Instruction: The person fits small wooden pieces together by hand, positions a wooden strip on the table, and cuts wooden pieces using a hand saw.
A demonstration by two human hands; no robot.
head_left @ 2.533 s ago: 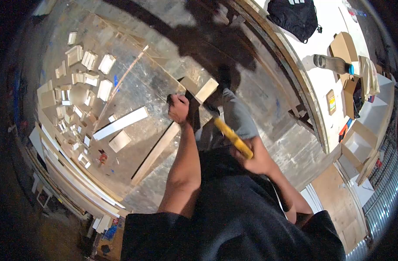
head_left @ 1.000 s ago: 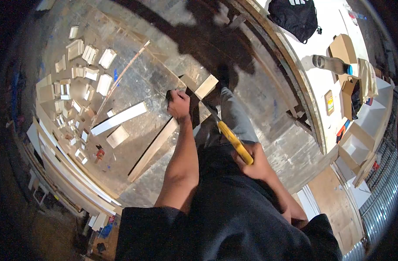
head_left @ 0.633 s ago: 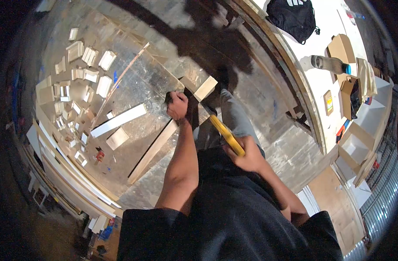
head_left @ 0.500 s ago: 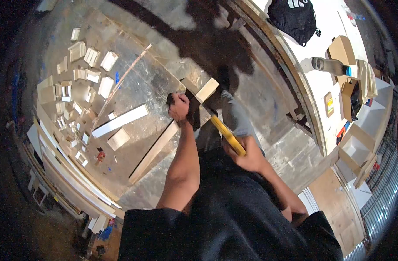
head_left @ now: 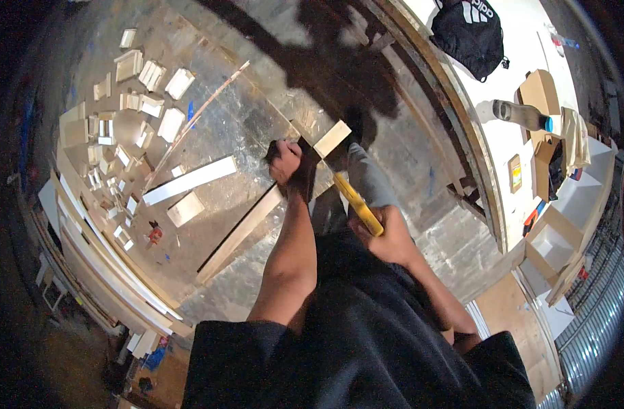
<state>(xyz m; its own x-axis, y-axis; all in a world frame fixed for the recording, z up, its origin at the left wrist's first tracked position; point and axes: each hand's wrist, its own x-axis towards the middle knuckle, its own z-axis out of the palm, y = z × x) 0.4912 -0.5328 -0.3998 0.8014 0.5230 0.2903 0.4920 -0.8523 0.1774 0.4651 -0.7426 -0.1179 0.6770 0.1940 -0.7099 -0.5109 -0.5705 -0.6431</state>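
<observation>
My right hand (head_left: pixel 388 235) is wrapped round the yellow handle of a tool that looks like a hand saw (head_left: pixel 358 204). Its thin blade shows almost edge-on and reaches to a pale wooden block (head_left: pixel 332 138). The block lines up with a long wooden board (head_left: pixel 240 235) that passes beneath my left forearm; whether they are one piece is hidden in shadow. My left hand (head_left: pixel 285 162) is closed in a fist just left of the block, beside the board's line. A dark patch at its fingers hides what it grips, if anything.
Many wood offcuts (head_left: pixel 150 73) lie on the floor at left, near a white-faced strip (head_left: pixel 192 180) and a thin stick (head_left: pixel 203 109). Long planks (head_left: pixel 114 252) are stacked at lower left. A white-topped table (head_left: pixel 479 102) at right bears a black bag (head_left: pixel 469 41) and a bottle (head_left: pixel 520 114).
The view has shifted slightly, so the floor and table appear moved. My right hand still grips the yellow handle, and my left hand stays closed beside the block.
</observation>
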